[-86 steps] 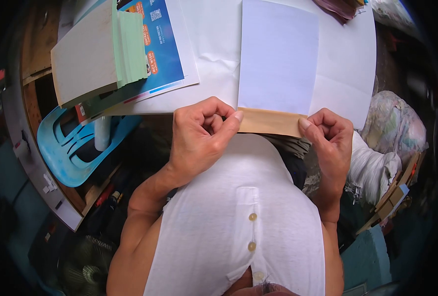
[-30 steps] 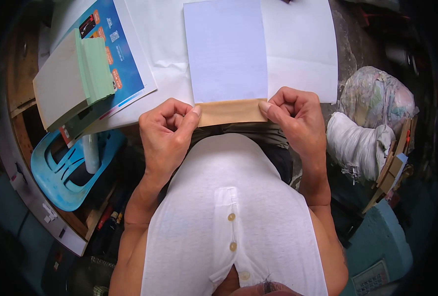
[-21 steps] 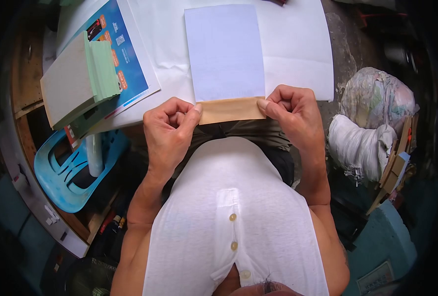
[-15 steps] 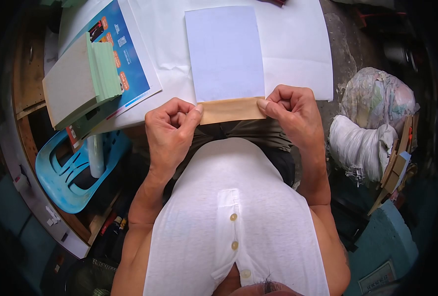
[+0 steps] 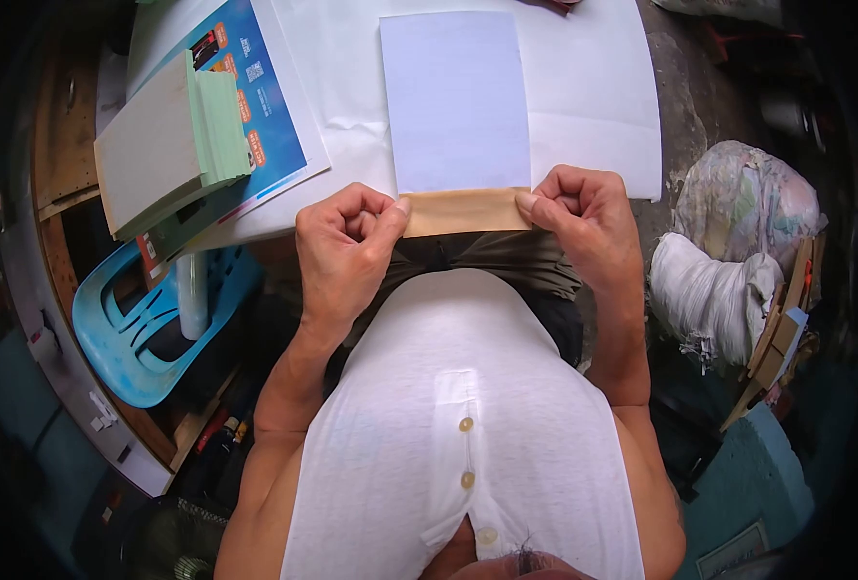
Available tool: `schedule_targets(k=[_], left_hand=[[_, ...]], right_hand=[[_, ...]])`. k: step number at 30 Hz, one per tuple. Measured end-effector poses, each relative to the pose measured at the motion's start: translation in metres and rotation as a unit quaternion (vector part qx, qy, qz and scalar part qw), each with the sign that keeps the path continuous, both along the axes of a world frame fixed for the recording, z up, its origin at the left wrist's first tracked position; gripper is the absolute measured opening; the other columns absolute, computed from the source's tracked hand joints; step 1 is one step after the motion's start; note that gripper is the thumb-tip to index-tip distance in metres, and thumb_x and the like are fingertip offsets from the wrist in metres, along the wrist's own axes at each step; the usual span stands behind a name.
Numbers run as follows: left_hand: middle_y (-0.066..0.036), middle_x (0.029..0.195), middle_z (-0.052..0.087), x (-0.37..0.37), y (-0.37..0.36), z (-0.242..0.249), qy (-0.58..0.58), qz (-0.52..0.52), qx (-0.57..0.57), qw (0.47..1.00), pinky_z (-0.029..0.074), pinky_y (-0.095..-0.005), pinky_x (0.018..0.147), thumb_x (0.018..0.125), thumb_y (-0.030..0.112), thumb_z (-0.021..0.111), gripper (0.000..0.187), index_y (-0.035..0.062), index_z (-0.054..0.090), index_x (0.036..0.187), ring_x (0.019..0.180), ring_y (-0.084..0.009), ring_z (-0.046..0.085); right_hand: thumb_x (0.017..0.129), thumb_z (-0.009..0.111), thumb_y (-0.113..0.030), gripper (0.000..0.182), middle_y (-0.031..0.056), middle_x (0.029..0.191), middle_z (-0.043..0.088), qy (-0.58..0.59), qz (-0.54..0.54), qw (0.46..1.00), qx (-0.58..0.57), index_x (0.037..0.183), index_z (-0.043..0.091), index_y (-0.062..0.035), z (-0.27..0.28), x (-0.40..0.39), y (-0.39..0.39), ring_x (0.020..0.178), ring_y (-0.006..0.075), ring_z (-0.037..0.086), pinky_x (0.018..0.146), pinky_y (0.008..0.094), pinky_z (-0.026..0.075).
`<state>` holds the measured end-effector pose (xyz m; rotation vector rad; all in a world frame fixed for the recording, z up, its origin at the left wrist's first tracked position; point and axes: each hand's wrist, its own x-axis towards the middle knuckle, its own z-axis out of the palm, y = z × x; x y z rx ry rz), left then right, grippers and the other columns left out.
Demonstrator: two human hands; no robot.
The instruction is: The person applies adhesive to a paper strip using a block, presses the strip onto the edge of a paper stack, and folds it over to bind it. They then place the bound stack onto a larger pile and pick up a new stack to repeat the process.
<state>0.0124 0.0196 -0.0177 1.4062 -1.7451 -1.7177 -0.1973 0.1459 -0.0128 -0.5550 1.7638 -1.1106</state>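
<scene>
A brown strip (image 5: pixel 467 212) lies along the near edge of a pale bluish-white sheet (image 5: pixel 458 101) on the white-covered table (image 5: pixel 593 145). My left hand (image 5: pixel 349 246) pinches the strip's left end between thumb and curled fingers. At the right end, my right hand (image 5: pixel 586 224) grips the strip in the same way, thumb on top. The strip is stretched flat between both hands and reaches past the table's near edge, above my lap.
A thick stack of green-edged sheets with a grey cover (image 5: pixel 148 140) rests on a blue printed poster (image 5: pixel 279 121) at the left. Below it is a blue plastic chair (image 5: pixel 124 338). White bundled material (image 5: pixel 709 295) and a filled plastic bag (image 5: pixel 748 203) stand at the right.
The whole view has shifted slightly, so the table items appear a little further right. Both hands keep their grip on the strip, and its place against the sheet looks the same.
</scene>
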Motion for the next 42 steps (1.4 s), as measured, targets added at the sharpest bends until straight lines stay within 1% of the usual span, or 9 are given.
schedule_targets(k=[8, 14, 18, 22, 23, 27, 32, 38, 42], left_hand=[[0.007, 0.05, 0.048, -0.003, -0.004, -0.003, -0.035, -0.022, -0.053, 0.998, 0.024, -0.0197, 0.04, 0.092, 0.006, 0.071, 0.02, -0.001, 0.063, 0.075, 0.041, 0.0014, 0.038], [0.003, 0.055, 0.056, 0.012, -0.003, 0.005, 0.002, 0.027, -0.089, 0.996, 0.038, -0.0219, 0.051, 0.089, 0.018, 0.078, 0.023, -0.0007, 0.065, 0.082, 0.05, -0.0014, 0.045], [0.002, 0.062, 0.061, 0.005, -0.008, 0.015, -0.011, -0.027, -0.204, 0.979, 0.038, -0.0193, 0.049, 0.089, 0.024, 0.082, 0.028, 0.0021, 0.066, 0.083, 0.05, -0.0027, 0.05], [-0.001, 0.06, 0.061, -0.015, -0.014, 0.016, -0.106, -0.105, -0.281, 0.948, 0.044, -0.0244, 0.052, 0.082, 0.037, 0.086, 0.038, 0.0048, 0.066, 0.082, 0.052, -0.0076, 0.056], [-0.001, 0.059, 0.061, -0.018, -0.016, 0.016, -0.116, -0.114, -0.295, 0.941, 0.046, -0.0264, 0.053, 0.08, 0.041, 0.087, 0.041, 0.0063, 0.065, 0.081, 0.051, -0.0098, 0.057], [0.0, 0.058, 0.06, -0.019, -0.021, 0.011, -0.142, -0.137, -0.32, 0.927, 0.047, -0.0293, 0.053, 0.076, 0.049, 0.088, 0.047, 0.0092, 0.063, 0.079, 0.051, -0.0123, 0.059], [0.001, 0.06, 0.058, -0.021, -0.021, 0.015, -0.169, -0.147, -0.317, 0.922, 0.046, -0.0257, 0.053, 0.074, 0.046, 0.091, 0.047, 0.0084, 0.063, 0.079, 0.054, -0.0098, 0.056], [-0.001, 0.06, 0.062, -0.017, -0.024, 0.01, -0.137, -0.155, -0.313, 0.927, 0.049, -0.03, 0.053, 0.077, 0.045, 0.088, 0.045, 0.0082, 0.062, 0.081, 0.053, -0.015, 0.062], [-0.002, 0.062, 0.064, -0.013, -0.028, 0.007, -0.099, -0.172, -0.322, 0.926, 0.05, -0.0287, 0.054, 0.079, 0.036, 0.088, 0.039, 0.0058, 0.064, 0.083, 0.055, -0.0139, 0.063]], right_hand=[[0.088, 0.075, -0.012, 0.026, -0.0073, 0.055, 0.05, 0.138, 0.01, 0.988, 0.066, 0.068, 0.062, -0.0008, 0.007, 0.004, 0.003, 0.052, -0.0006, 0.038, 0.047, 0.0215, 0.026], [0.088, 0.079, -0.013, 0.025, -0.0076, 0.055, 0.049, 0.233, -0.072, 0.97, 0.014, 0.072, 0.063, -0.0029, 0.006, -0.001, 0.022, 0.051, -0.0001, 0.038, 0.048, 0.0213, 0.025], [0.088, 0.08, -0.012, 0.019, -0.0063, 0.057, 0.051, 0.292, -0.077, 0.949, -0.088, 0.08, 0.065, -0.0024, 0.007, 0.006, 0.015, 0.054, 0.0002, 0.043, 0.05, 0.0197, 0.03], [0.083, 0.083, -0.018, 0.023, 0.0024, 0.067, 0.063, 0.332, 0.01, 0.938, -0.095, 0.082, 0.067, -0.0019, 0.002, -0.001, -0.007, 0.06, 0.0114, 0.058, 0.055, 0.0278, 0.046], [0.078, 0.087, -0.028, 0.032, 0.0062, 0.074, 0.067, 0.359, 0.024, 0.93, -0.075, 0.082, 0.068, -0.0029, 0.004, -0.003, -0.01, 0.065, 0.0168, 0.064, 0.06, 0.0321, 0.052], [0.069, 0.092, -0.044, 0.05, 0.0064, 0.074, 0.067, 0.399, 0.079, 0.913, -0.032, 0.086, 0.067, -0.004, 0.012, -0.003, -0.021, 0.064, 0.017, 0.065, 0.06, 0.0325, 0.053], [0.062, 0.094, -0.051, 0.064, 0.0013, 0.066, 0.056, 0.439, 0.091, 0.894, 0.001, 0.091, 0.062, -0.0039, 0.011, 0.002, -0.027, 0.059, 0.0125, 0.053, 0.056, 0.0293, 0.045], [0.06, 0.094, -0.053, 0.069, 0.0009, 0.066, 0.054, 0.435, 0.085, 0.896, 0.02, 0.096, 0.062, -0.0036, 0.008, 0.003, -0.028, 0.059, 0.0125, 0.052, 0.055, 0.0294, 0.045], [0.062, 0.094, -0.052, 0.07, 0.0034, 0.071, 0.061, 0.416, 0.108, 0.903, 0.02, 0.102, 0.063, -0.0041, 0.014, -0.001, -0.027, 0.063, 0.0165, 0.062, 0.058, 0.0326, 0.052]])
